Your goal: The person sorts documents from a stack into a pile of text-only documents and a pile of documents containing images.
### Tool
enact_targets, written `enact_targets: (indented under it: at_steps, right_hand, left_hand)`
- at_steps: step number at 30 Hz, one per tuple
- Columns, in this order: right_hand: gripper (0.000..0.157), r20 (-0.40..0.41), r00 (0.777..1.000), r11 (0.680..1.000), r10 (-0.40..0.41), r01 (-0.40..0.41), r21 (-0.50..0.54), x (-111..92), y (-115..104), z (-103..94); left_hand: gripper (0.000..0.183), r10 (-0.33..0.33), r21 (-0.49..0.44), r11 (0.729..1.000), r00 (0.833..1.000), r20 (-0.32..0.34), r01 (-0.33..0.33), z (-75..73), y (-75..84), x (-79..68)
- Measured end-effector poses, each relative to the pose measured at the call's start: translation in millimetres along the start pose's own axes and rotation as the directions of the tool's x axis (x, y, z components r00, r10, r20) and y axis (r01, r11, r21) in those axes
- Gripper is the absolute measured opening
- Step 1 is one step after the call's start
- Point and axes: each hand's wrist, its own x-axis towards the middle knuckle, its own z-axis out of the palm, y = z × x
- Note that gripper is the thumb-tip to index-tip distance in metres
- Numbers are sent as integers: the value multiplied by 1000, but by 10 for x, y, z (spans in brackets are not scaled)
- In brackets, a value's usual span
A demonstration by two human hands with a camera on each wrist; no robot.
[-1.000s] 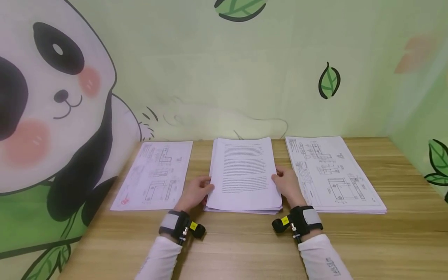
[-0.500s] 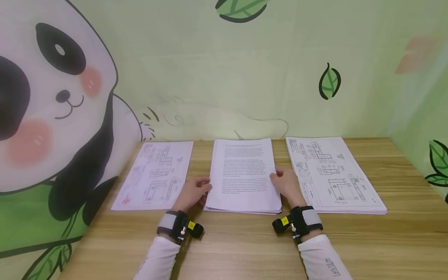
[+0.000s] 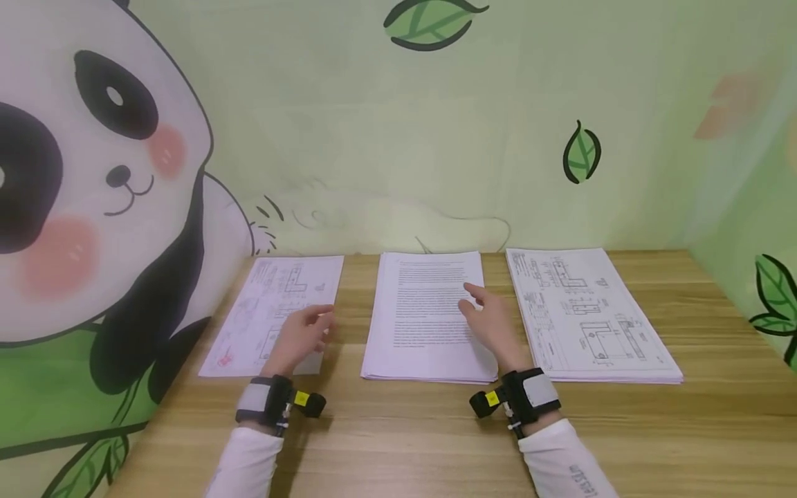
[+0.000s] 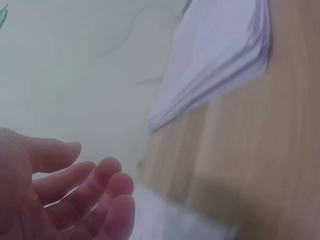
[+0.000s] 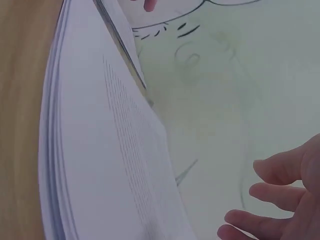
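In the head view a stack of printed text pages [image 3: 429, 360] lies in the middle of the table. My right hand [image 3: 495, 325] hovers over its right edge, fingers apart and holding nothing. To the left of the stack, my left hand [image 3: 301, 339] is raised over the right part of a sheet with a technical drawing [image 3: 249, 325], its fingers loosely bent and nothing in them. The left wrist view shows the stack's layered edge [image 4: 215, 80] well apart from the left fingers [image 4: 112, 185]. In the right wrist view the right fingers [image 5: 275, 195] stand clear of the pages.
A second pile of technical drawings [image 3: 598, 346] lies on the right side of the wooden table [image 3: 398, 436]. Behind the table rises a green wall [image 3: 349, 138] painted with leaves and a panda [image 3: 149, 152].
Both hands have let go of the stack's sides. The left hand has moved left over the drawing sheet; the right has lifted slightly inward above the pages. The stack looks a little neater.
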Motion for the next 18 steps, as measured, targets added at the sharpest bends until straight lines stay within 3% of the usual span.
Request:
enact_targets:
  at_steps: [9,13,18]
  right_hand:
    - [45,33,983,984,-178,178,-2,-126,-356,366]
    - [44,67,980,982,-189,188,12,-157,-460,534]
    - [48,133,979,985,-157,146,92,-164,-584,742]
  left_hand:
    - [66,-78,176,980,995,-67,89,-704,-136,-118]
    - [67,-112,190,974,990,-87,127,-888,-252,-127]
    - [65,-182,194,961,979,-95,197,-1013,-414,-138]
